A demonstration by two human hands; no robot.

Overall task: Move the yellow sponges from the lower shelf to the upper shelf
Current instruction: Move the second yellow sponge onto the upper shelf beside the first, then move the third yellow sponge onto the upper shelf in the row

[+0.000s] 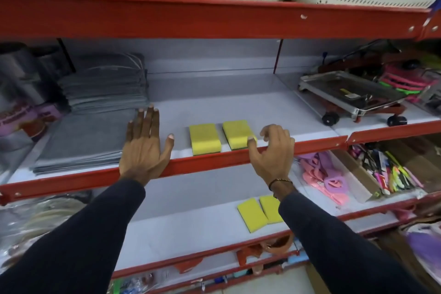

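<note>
Left hand [145, 148] flat, palm down, fingers spread wide, holding nothing; heel on red front edge of upper shelf [262, 112], fingertips reaching toward grey cloth stack [95, 126] just left of it. Right hand [272, 150] arched over same red edge, fingers loosely curled & half-open, thumb tip touching front-right corner of right upper sponge [237, 133]; no real grip on it. Left upper sponge [204, 138] just beside that one, apart from both hands, near shelf's front edge. Two more yellow sponges on lower shelf [191, 229]: lower left sponge [251, 214] fully seen, lower right sponge [270, 209] partly hidden behind right forearm sleeve. Dark sleeves on both arms, bracelet at right wrist. Whether lower pair touch: can't tell.
</note>
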